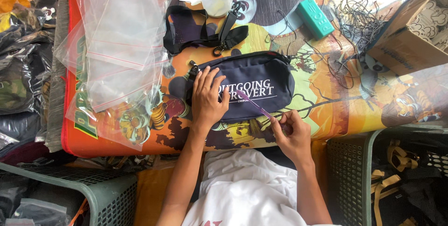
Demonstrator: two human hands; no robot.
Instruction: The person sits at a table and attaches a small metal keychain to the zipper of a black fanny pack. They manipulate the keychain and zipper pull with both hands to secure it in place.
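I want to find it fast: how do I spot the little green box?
Start at the dark blue pouch mid-table. Go up and right, toward the cardboard box. The teal block lies beside tangled dark cords: the only solid, bright green thing there.

My left hand (207,96) lies flat, palm down, fingers spread a little and pointing away from me, thumb out to the right side. Left wrist straight, bare forearm running back toward my body at a slight slant. My right hand (290,132) sits lower and nearer to me — fingers curled in, thumb and forefinger pinched together at the top left of the hand, knuckles up. Right wrist bent a bit inward, bare forearm angling down and out to my right. Both elbows tucked close to my torso, short white sleeves at the shoulders. Hands near each other — not touching.
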